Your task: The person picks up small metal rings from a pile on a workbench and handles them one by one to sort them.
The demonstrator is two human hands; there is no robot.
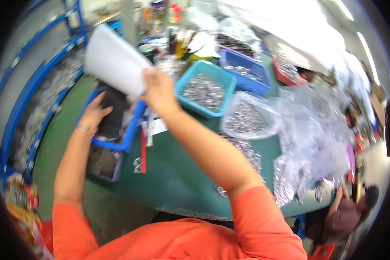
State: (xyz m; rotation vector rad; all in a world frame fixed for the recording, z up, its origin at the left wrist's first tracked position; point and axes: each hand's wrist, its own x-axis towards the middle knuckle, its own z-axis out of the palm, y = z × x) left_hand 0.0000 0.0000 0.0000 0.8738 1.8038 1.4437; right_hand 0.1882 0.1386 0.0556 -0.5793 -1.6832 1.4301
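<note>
My right hand [159, 90] grips the lower right edge of a white sheet [115, 60], slightly curved and lifted above the left side of the table. My left hand [94, 116] is open, fingers spread, over a blue crate [133, 126]. Its fingertips are at a dark flat piece [112, 115] lying in the crate. Part of the crate's inside is hidden behind the white sheet. Just to the right of the crate lie a red strip [143, 149] and some small clear rings [137, 165].
A teal bin [206, 71] and a clear bag-lined tub [247, 118] hold small shiny parts. Behind stands a blue tray [245, 73]. Plastic bags and loose parts [283, 182] cover the right side. Blue shelving [43, 69] stands left; another person [344, 216] sits at far right.
</note>
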